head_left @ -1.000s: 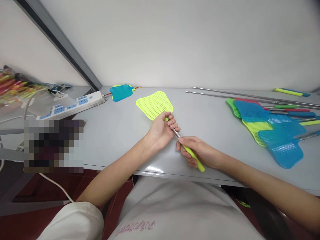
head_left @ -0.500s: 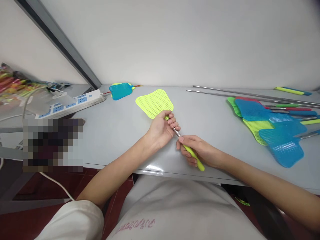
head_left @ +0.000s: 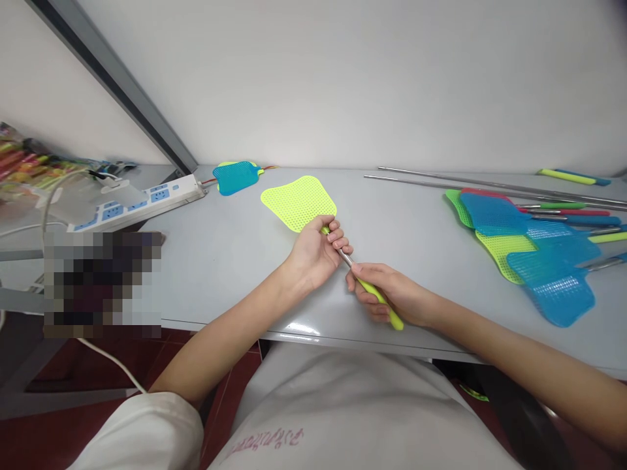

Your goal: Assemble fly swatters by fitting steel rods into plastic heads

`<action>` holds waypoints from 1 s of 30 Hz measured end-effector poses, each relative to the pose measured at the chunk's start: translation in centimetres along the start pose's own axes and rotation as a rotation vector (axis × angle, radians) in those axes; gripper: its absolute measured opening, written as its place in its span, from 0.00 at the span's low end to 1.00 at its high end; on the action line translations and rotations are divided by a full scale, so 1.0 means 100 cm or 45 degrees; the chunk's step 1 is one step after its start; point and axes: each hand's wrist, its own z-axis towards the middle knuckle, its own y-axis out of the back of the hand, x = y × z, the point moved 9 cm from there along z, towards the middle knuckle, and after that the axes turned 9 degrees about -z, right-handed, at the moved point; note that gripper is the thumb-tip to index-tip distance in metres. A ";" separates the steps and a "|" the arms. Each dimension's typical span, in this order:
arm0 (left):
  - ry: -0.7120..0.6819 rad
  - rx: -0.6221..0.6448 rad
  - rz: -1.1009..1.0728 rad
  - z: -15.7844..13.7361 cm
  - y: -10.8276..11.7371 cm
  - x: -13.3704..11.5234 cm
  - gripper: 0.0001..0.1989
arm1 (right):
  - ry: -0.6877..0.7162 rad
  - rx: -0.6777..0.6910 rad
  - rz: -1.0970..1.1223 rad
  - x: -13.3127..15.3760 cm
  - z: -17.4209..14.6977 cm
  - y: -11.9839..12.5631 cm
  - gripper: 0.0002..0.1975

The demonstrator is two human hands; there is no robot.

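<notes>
A yellow-green fly swatter (head_left: 298,202) lies over the grey table (head_left: 230,261) in front of me, its mesh head pointing away to the left. My left hand (head_left: 316,254) grips its neck just below the mesh head, where the metal rod begins. My right hand (head_left: 386,294) is closed around its yellow-green handle, whose end sticks out toward me. A short stretch of bare metal rod shows between the two hands.
A pile of blue, yellow and green fly swatters (head_left: 533,251) lies at the right. Long metal rods (head_left: 490,186) run along the back. A blue swatter head (head_left: 235,177) and a white power strip (head_left: 142,199) sit at the back left. Coloured packets (head_left: 24,166) are far left.
The swatter's head has shifted slightly to the left and away from me; both hands keep their grip in nearly the same place.
</notes>
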 end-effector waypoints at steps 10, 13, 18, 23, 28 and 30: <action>-0.026 0.100 -0.034 0.000 -0.007 0.000 0.16 | -0.080 0.071 0.065 -0.001 -0.003 -0.002 0.16; -0.058 0.137 -0.039 0.000 -0.008 0.000 0.17 | -0.109 0.108 0.099 -0.002 -0.004 -0.004 0.16; -0.062 0.226 -0.048 -0.001 -0.013 0.000 0.17 | -0.109 0.139 0.132 -0.001 -0.005 -0.005 0.15; -0.057 0.238 -0.051 -0.002 -0.014 0.001 0.17 | -0.124 0.143 0.155 -0.002 -0.005 -0.005 0.15; -0.047 0.227 -0.054 -0.003 -0.014 0.001 0.16 | -0.170 0.115 0.160 -0.004 -0.004 -0.003 0.16; -0.045 0.217 -0.064 -0.004 -0.014 0.000 0.16 | -0.174 0.114 0.163 -0.004 -0.004 -0.003 0.16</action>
